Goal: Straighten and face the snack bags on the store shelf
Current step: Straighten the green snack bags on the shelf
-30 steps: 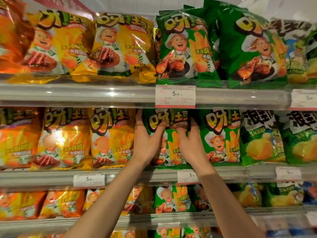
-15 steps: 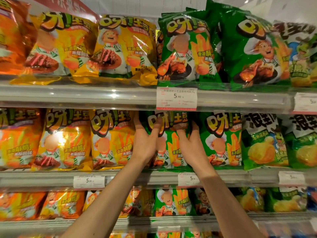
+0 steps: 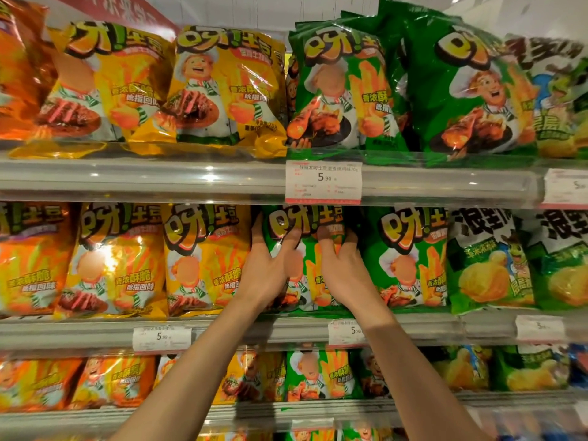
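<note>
- A green snack bag (image 3: pixel 305 246) stands upright on the middle shelf (image 3: pixel 95 332), face out, its top edge just under the large price tag (image 3: pixel 323 182) clipped to the shelf rail above.
- The left hand (image 3: pixel 265 268) is clamped on the bag's left edge: the thumb presses on the printed front while the fingers (image 3: pixel 257 222) reach up along the side of the bag.
- The right hand (image 3: pixel 345 268) lies on the bag's right half, fingers together and curled onto the front near the logo; whether it wraps behind the bag I cannot tell.
- Both bare forearms rise from the bottom of the view to the bag.
- Touching the bag on its left is a yellow bag (image 3: pixel 203 259) of the same brand, upright and facing out.
- Just right of the bag stands a second green bag (image 3: pixel 410 259), also upright.
- Below the bag, a small price tag (image 3: pixel 345 331) sits on the rail of the middle shelf, partly behind the right wrist.
- Above the large price tag, the top shelf carries yellow and green bags, the green ones leaning and overlapping each other.
- Under the middle shelf, a lower row holds smaller bags in the same colours.
</note>
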